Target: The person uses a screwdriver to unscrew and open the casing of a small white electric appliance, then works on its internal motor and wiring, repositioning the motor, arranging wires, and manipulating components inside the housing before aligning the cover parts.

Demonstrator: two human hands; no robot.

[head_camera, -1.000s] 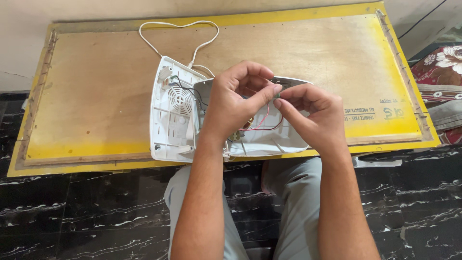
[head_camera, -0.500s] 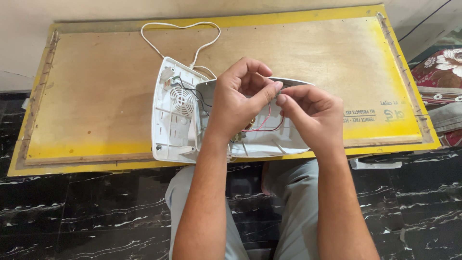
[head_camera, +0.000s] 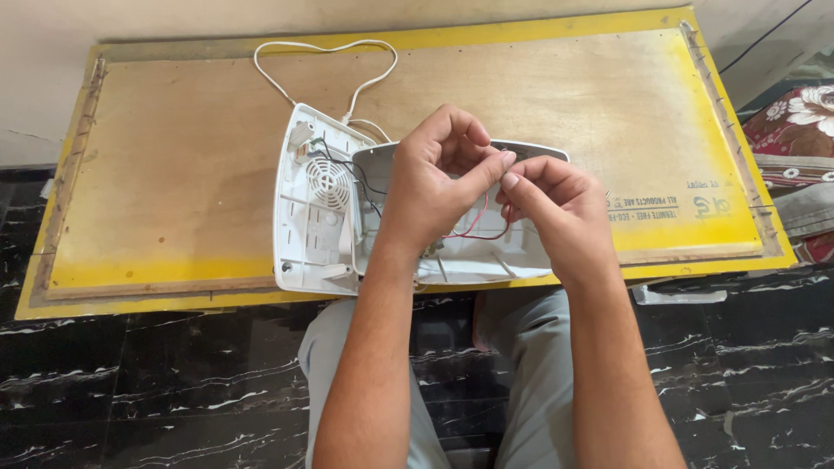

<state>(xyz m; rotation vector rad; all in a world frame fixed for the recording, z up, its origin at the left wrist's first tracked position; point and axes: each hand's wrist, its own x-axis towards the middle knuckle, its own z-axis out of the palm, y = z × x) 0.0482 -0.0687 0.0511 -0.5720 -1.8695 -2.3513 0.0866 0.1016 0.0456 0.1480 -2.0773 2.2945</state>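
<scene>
Grip first: the left hand (head_camera: 434, 178) is closed, thumb and forefinger pinched together just above the open white appliance, and the right hand (head_camera: 556, 208) is closed the same way, its fingertips meeting those of the left. Between the two pinches sits something very small, most likely the end of the thin red wire (head_camera: 473, 227) that loops down from under the hands into the housing; the exact piece pinched is too small to tell.

The rear housing half (head_camera: 473, 252), a white plastic shell lying open with its inside up, rests at the near edge of the surface (head_camera: 174, 174), about midway along it, partly hidden under both hands. Touching it on its left side lies the front housing half (head_camera: 314, 204), also inside up, with a round grille moulded in and dark wires running across to the other shell. A white power cord (head_camera: 326, 52) leaves the far end of this half and curls in a loop toward the far edge of the surface.

The surface is a brown board with a yellow border. At its right edge lies a folded floral cloth (head_camera: 795, 122). Below the near edge, the person's knees in grey trousers (head_camera: 521, 347) show over a black marbled floor (head_camera: 130, 382).
</scene>
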